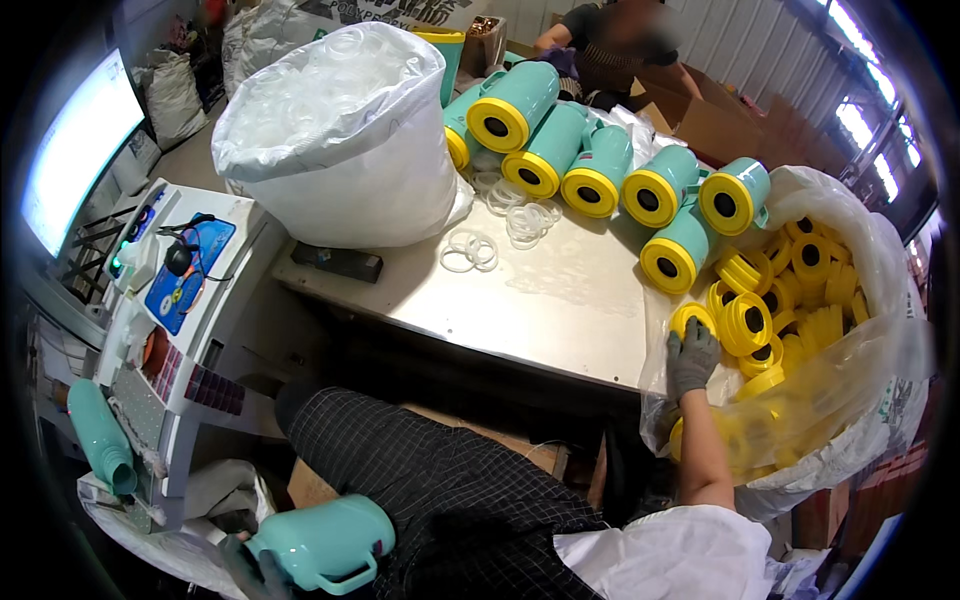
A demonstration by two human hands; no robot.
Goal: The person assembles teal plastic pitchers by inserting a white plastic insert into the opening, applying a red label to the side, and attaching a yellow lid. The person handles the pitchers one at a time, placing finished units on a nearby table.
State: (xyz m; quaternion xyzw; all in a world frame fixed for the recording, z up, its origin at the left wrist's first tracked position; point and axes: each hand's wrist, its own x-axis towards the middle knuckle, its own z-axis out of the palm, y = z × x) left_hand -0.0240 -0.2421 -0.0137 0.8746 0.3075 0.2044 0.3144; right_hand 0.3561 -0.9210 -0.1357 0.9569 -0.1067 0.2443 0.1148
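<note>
My right hand, in a grey glove, reaches to the left side of a plastic-lined bag. Its fingers close over the edge of a round yellow cap. Many more yellow caps, several with black centres, fill the bag. Down at the lower left, my left hand, also gloved and partly blurred, grips one end of a teal jug. The jug lies on its side by my leg, its handle toward me; my left fingers are partly hidden.
Teal jugs with yellow bases lie along the back of the white table. White rings sit near a full white sack. A dark box rests at the table edge. Left stands a machine; another person works behind.
</note>
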